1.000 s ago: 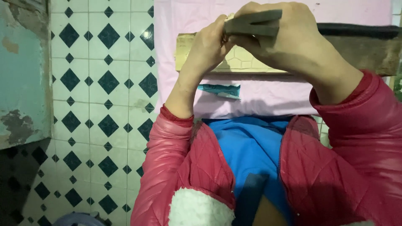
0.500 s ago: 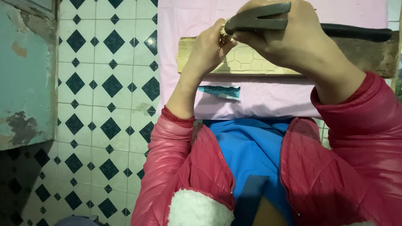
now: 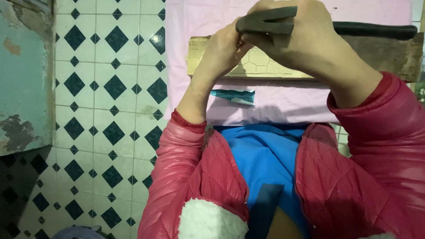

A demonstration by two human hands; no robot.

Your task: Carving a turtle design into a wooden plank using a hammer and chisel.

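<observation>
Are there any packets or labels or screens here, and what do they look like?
Small packet: lies flat on the pink cloth, below the wooden board and beside the left forearm; long, thin shape, teal with a white end.
No signs or screens in view.
</observation>
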